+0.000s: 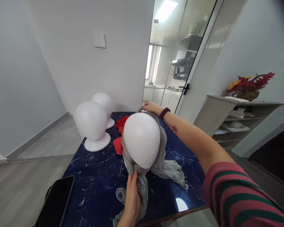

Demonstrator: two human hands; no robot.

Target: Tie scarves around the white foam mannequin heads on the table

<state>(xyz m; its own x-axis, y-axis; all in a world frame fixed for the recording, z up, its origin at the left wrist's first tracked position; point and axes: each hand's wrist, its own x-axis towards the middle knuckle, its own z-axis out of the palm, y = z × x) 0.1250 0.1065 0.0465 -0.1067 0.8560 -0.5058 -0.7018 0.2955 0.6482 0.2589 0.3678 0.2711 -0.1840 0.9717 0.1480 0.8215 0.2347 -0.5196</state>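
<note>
While the left hand (132, 197) pinches the grey scarf (142, 186) below the white foam head (142, 139) on the dark marble tabletop (97, 179), the right hand (150, 106) reaches behind it, touching the scarf; its grip is hidden there, so its closure cannot be told
</note>
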